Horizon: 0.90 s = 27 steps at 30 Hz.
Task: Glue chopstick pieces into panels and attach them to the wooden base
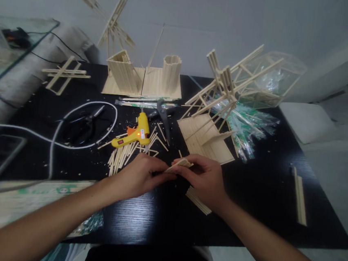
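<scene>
Between my two hands, above the black table, is a small bundle of pale wooden sticks [180,165]. My left hand [145,173] pinches its left end with thumb and forefinger. On its right side my right hand [205,176] grips it between thumb and fingers, which partly hide it. Below my right hand lies a flat row of sticks [198,200]. A yellow hot glue gun [135,133], its small light glowing orange, rests beyond my left hand over a pile of short cut sticks [122,156].
Dark-handled cutters [163,117] lie behind the glue gun. Stick-built models stand at the back: a triangular tower [122,74], a round tower [171,75] and a windmill frame [224,86]. A white cable [53,135] loops at left. Plastic-wrapped sticks [244,129] lie at right.
</scene>
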{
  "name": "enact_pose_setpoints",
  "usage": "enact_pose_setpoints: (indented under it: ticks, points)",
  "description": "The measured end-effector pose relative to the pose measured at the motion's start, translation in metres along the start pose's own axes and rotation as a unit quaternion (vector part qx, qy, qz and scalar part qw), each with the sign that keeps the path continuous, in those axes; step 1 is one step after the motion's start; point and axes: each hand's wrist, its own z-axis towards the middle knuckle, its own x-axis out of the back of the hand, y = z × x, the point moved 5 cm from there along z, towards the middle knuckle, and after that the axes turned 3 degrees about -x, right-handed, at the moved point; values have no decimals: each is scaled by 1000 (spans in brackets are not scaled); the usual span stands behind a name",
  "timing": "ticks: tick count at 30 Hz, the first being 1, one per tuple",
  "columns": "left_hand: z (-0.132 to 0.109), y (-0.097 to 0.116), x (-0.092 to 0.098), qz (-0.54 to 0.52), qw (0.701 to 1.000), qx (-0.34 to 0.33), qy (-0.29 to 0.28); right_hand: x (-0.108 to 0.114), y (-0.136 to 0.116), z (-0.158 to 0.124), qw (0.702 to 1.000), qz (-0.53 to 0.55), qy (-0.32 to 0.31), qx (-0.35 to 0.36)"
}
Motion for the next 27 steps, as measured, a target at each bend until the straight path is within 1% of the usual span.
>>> enact_pose_setpoints:
  ticks: [6, 8, 9, 11, 13, 14, 15, 16, 18, 21, 24, 27]
  points:
    - [2, 2, 3, -5, 1000, -9, 8, 1, -1, 2, 1000, 0, -2, -7]
    - [1, 3, 8, -5, 1000, -21, 23, 4, 0, 4, 1000, 7, 4, -16]
    - [1, 3, 14, 2, 999, -26, 40, 5, 1, 6, 1000, 11, 10, -25]
    - [-2, -1, 31, 34, 995, -19, 97, 9, 6, 9, 998, 23, 26, -50]
    - [-6, -11, 53, 79, 983, 30, 163, 11, 12, 12, 994, 55, 36, -82]
    - [-9, -18, 64, 116, 972, 59, 194, 11, 16, 13, 991, 79, 34, -99]
    - [-10, -24, 73, 156, 962, 81, 208, 10, 19, 14, 987, 105, 28, -117]
    - [-11, -30, 79, 199, 953, 92, 209, 8, 22, 14, 983, 128, 20, -133]
    - [-11, -43, 86, 264, 939, 128, 179, 5, 26, 14, 974, 160, 4, -160]
    - [-11, -57, 86, 307, 927, 167, 132, 3, 26, 14, 968, 176, -7, -178]
    - [-11, -62, 80, 327, 923, 180, 95, 3, 25, 13, 966, 178, -16, -185]
    - [-10, -60, 78, 337, 922, 173, 85, 3, 24, 12, 967, 173, -23, -187]
